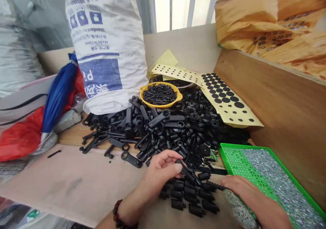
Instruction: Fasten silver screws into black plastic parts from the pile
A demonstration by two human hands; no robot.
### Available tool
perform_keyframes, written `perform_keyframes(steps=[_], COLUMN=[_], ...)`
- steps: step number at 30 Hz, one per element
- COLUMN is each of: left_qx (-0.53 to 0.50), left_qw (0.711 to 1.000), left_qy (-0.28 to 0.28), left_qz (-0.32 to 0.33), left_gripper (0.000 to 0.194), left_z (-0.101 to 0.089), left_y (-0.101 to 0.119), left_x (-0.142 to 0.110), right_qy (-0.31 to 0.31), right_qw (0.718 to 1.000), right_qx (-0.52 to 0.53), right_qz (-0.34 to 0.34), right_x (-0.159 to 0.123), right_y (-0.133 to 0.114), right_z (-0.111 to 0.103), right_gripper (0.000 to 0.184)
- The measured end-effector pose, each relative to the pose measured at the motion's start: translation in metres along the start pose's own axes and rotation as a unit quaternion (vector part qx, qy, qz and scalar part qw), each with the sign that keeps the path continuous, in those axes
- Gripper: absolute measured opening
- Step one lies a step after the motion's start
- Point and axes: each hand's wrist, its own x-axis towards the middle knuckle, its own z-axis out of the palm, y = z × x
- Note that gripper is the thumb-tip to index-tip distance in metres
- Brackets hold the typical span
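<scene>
My left hand [164, 168] pinches a small black plastic part [181, 167] between thumb and fingers, just in front of the big pile. At the right, my right hand [246, 191] is closed on a grey speckled, handle-shaped tool [238, 208]; its exact kind is unclear. A dark ridged piece [216, 185] sticks out to the left from beside those fingers; whether it belongs to the tool I cannot tell. Below and between both hands, several short black cylindrical parts [191, 197] lie in rough rows on the table [84, 185].
Behind lies a heap of black crank-like arms [131, 157] and knobs. A yellow basket [180, 96] holds black screw-like pieces. Sticker sheets [231, 112] rest on the heap. A green tray [230, 161] with small metal pieces stands right, by a wooden board [287, 103]. A white sack [109, 35] stands behind.
</scene>
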Motion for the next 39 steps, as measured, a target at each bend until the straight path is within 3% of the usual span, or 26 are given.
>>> perform_keyframes(steps=[4, 9, 15, 21, 25, 27, 29, 34, 36, 39], left_qx=[-0.217, -0.281, -0.256, -0.207, -0.142, -0.110, -0.080, -0.024, -0.011, -0.013], left_qw=[0.972, 0.951, 0.959, 0.972, 0.985, 0.990, 0.992, 0.994, 0.994, 0.993], left_qy=[-0.006, -0.027, -0.030, -0.048, -0.061, -0.073, -0.085, -0.106, -0.106, -0.106], left_qz=[-0.085, -0.124, -0.119, -0.100, -0.073, -0.057, -0.041, -0.011, -0.018, -0.042], left_gripper=[0.033, 0.036, 0.037, 0.036, 0.036, 0.036, 0.035, 0.036, 0.037, 0.041], left_z=[0.033, 0.045, 0.048, 0.055, 0.055, 0.053, 0.049, 0.047, 0.049, 0.053], left_y=[-0.007, -0.016, -0.022, -0.026, -0.032, -0.034, -0.035, -0.024, -0.019, -0.016], left_x=[-0.007, -0.005, -0.003, -0.006, -0.004, -0.001, 0.002, 0.003, 0.001, -0.002], right_qy=[-0.002, 0.047, 0.036, 0.068, -0.005, 0.033, 0.029, -0.056, -0.037, 0.047], right_qw=[0.999, 0.997, 0.992, 0.986, 0.998, 0.999, 0.999, 0.977, 0.990, 0.998], right_qx=[-0.024, -0.050, -0.089, -0.121, -0.048, -0.025, 0.020, 0.170, 0.114, -0.020], right_qz=[-0.033, -0.036, -0.079, -0.097, -0.050, -0.032, -0.007, 0.111, 0.079, -0.026], right_x=[0.000, 0.002, -0.005, -0.006, 0.004, 0.009, 0.014, 0.013, 0.006, -0.007], right_y=[0.000, -0.003, 0.000, 0.003, -0.004, -0.007, -0.010, -0.015, -0.012, -0.004], right_z=[0.004, 0.001, 0.000, 0.009, 0.011, 0.012, 0.010, 0.005, 0.007, 0.014], right_gripper=[0.028, 0.027, 0.031, 0.028, 0.022, 0.031, 0.038, 0.033, 0.031, 0.029])
